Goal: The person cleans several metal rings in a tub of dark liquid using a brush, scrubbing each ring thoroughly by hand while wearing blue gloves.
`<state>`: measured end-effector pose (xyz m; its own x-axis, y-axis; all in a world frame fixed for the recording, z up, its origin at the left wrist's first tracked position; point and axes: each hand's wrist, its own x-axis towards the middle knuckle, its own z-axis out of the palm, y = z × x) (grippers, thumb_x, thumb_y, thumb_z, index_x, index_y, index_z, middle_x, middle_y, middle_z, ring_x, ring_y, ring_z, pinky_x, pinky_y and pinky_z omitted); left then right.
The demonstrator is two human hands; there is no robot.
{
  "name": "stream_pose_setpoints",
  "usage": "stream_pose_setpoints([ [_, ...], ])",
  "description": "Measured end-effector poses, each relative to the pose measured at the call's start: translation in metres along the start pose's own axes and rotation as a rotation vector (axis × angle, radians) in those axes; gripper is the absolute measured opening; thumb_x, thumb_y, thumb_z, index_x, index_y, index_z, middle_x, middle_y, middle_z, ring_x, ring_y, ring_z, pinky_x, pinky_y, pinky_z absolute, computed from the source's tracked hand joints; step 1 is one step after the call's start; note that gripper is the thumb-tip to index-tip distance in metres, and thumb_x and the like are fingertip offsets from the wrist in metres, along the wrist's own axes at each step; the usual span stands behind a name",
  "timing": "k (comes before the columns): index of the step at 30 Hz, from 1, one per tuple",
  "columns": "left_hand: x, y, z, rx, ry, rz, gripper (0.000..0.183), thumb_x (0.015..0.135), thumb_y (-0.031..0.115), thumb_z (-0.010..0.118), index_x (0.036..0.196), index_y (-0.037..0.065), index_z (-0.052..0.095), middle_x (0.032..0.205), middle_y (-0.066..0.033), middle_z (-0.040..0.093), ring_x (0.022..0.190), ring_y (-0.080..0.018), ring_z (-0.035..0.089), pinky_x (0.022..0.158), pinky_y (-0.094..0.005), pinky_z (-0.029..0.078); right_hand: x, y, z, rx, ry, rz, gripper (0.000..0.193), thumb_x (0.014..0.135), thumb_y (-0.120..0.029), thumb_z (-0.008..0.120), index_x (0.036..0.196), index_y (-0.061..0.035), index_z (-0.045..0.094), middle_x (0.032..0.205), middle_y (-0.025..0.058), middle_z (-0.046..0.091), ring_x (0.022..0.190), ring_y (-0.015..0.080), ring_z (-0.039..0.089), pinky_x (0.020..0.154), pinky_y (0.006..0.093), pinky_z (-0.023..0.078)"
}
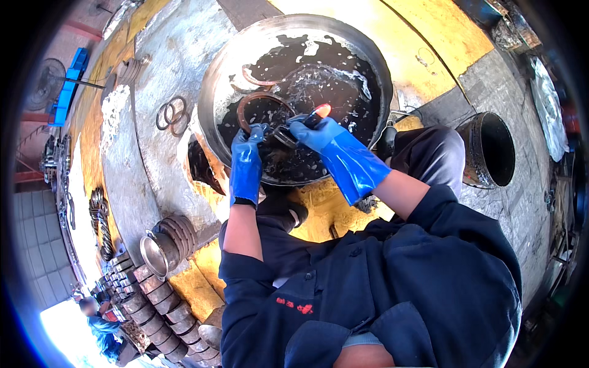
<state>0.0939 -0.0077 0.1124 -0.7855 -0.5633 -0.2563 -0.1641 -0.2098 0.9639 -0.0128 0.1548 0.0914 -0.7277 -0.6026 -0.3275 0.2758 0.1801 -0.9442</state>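
Both my hands wear blue rubber gloves above a wide round basin (211,116) of dark, foamy liquid. My left hand (246,153) is closed on the lower edge of a brown metal ring (243,110), tilted over the liquid. In my right hand (316,132) is a brush (323,110) with a red-orange handle end. Its dark head (284,136) meets or nearly meets the ring beside my left fingers; the exact contact is hard to see. Another reddish ring (261,81) shows partly in the liquid farther back, the remainder hidden by foam and liquid.
Several thin rings (173,115) lie on the floor left of the basin. A dark open bucket (496,150) stands at the right. Nearer left are ribbed metal rings (178,236) and stacked rusty cylinders (161,300). Another person (104,328) is far off at lower left.
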Motion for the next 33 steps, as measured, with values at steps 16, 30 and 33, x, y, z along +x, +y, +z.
stream_pose_setpoints([
  [16, 0.007, -0.016, -0.005, 0.082, -0.169, -0.117, 0.025, 0.095, 0.021, 0.067, 0.111, 0.002, 0.067, 0.099, -0.0047, 0.071, 0.084, -0.0107, 0.062, 0.08, -0.0254, 0.049, 0.06, 0.035, -0.059, 0.475, 0.185, -0.134, 0.03, 0.097, -0.027, 0.064, 0.108, 0.0009, 0.067, 0.097, 0.005, 0.07, 0.082, 0.0135, 0.064, 0.07, 0.0305, 0.053],
  [30, 0.008, -0.039, -0.025, 0.382, -0.105, 0.106, 0.02, 0.09, 0.017, 0.065, 0.102, 0.001, 0.067, 0.083, -0.0061, 0.069, 0.069, -0.0137, 0.067, 0.064, -0.0276, 0.053, 0.085, -0.016, -0.012, 0.268, 0.27, 0.201, 0.012, 0.094, -0.012, 0.058, 0.093, -0.0046, 0.068, 0.076, 0.0011, 0.064, 0.068, 0.0108, 0.059, 0.06, 0.024, 0.045],
  [33, 0.027, -0.048, 0.04, 0.373, -0.233, 0.168, 0.022, 0.09, 0.018, 0.065, 0.103, 0.001, 0.069, 0.082, -0.0067, 0.07, 0.068, -0.0134, 0.067, 0.064, -0.0276, 0.054, 0.1, 0.08, -0.113, 0.167, 0.265, -0.188, 0.015, 0.089, -0.017, 0.064, 0.096, -0.004, 0.067, 0.083, 0.0112, 0.069, 0.074, 0.0215, 0.067, 0.065, 0.0319, 0.052],
])
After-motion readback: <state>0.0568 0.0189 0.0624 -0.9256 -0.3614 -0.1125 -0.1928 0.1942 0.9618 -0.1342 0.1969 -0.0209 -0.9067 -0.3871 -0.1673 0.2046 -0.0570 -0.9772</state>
